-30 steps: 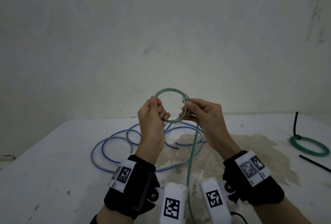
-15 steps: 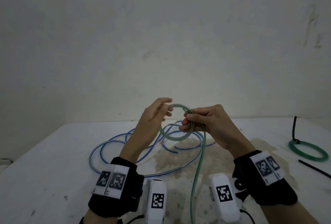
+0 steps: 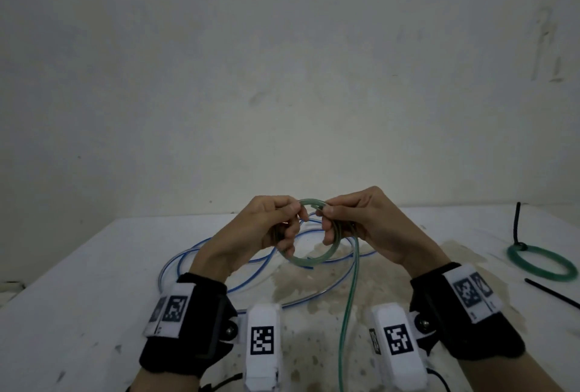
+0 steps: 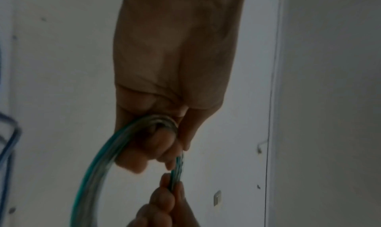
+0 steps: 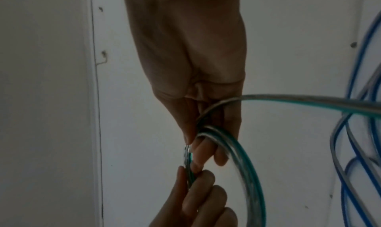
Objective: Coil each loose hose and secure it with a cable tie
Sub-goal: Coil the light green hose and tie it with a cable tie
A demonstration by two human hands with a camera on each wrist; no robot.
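Note:
Above the white table (image 3: 78, 281) both hands hold a small coil of clear green hose (image 3: 314, 261). My left hand (image 3: 287, 219) grips the coil's left side, fingers curled round its turns (image 4: 164, 124). My right hand (image 3: 329, 219) pinches the right side between thumb and fingers (image 5: 206, 132). The hose's loose tail (image 3: 348, 297) hangs from the right hand toward the near edge. A loose blue hose (image 3: 244, 253) sprawls on the table behind the hands. At the far right lies a green coil (image 3: 539, 263) bound with a black cable tie (image 3: 516, 222).
A spare black cable tie (image 3: 552, 292) lies near the right edge, in front of the bound coil. A brownish stain (image 3: 314, 294) covers the table's middle. A bare wall stands behind the table.
My left hand let go of the coil, reached over and now grips it again. The coil has dropped lower and tilted flatter; another turn lies on it.

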